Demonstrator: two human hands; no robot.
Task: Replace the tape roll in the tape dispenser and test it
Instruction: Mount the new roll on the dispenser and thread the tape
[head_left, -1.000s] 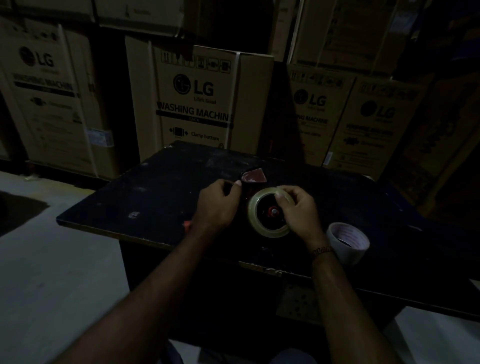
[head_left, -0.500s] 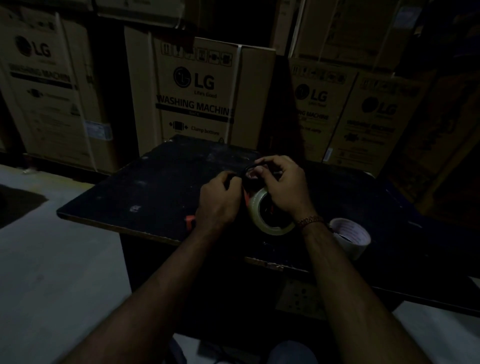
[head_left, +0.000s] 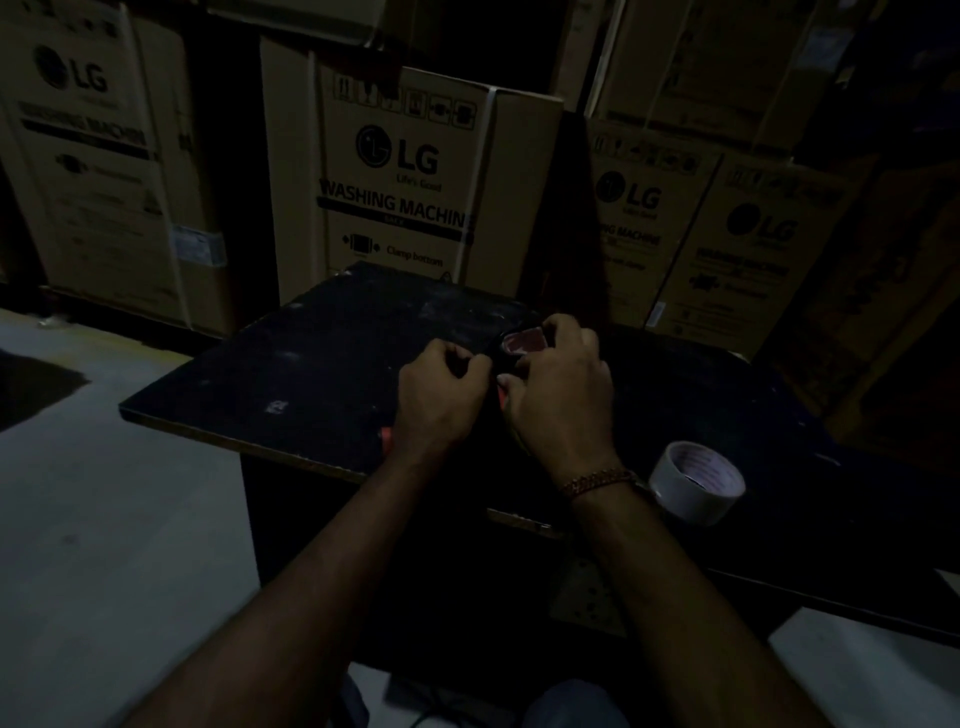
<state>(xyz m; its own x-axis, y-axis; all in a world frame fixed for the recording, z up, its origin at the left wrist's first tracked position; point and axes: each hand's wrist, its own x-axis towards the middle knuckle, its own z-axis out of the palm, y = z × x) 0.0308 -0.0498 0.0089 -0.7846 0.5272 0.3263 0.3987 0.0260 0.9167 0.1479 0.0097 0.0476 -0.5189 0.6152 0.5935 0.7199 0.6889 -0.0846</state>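
Both hands work at mid-frame on the dark scuffed tabletop (head_left: 311, 358): left hand (head_left: 441, 400) curled into a fist, its contents not discernible; right hand (head_left: 561, 395) clasped over the red-and-black tape dispenser (head_left: 522, 344). A loose white tape roll (head_left: 696, 480) lies flat on the tabletop at four o'clock from the right hand, beside the wrist. Brown cardboard washing-machine cartons (head_left: 410, 182) stand at twelve o'clock.

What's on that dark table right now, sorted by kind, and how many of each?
Tape dispensers: 1, the tape dispenser, mostly hidden under both hands
Loose tape rolls: 1, the white roll
Hands at work: 2, the left hand and the right hand
Total: 4
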